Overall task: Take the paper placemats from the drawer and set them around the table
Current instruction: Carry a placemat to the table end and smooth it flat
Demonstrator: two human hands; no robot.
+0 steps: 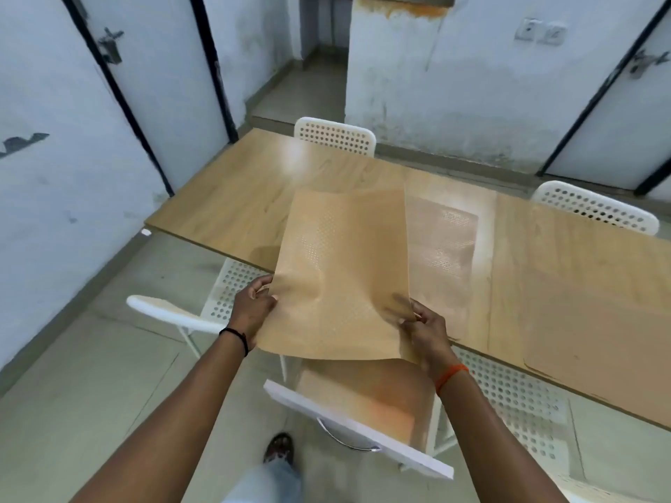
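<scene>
Both forearms reach forward from the bottom edge, and beneath them an open white drawer [357,430] holds brown paper sheets, too stacked to count. Left hand [254,310], a black band at its wrist, pinches the left edge of one paper placemat [341,277] with thumb on top and fingers [262,285] curled under. Right hand [425,328], with an orange band at the wrist, pinches the placemat's right lower edge the same way. This placemat hangs in the air, tilted, its far end over the near edge of the wooden desk [236,197]. Two more placemats lie flat on the desk: one [441,248] just right of the held sheet, another [595,343] further right. Four white perforated chairs stand around the desk: two on the far side [336,136] [595,206], two on the near side [232,285] [515,397].
</scene>
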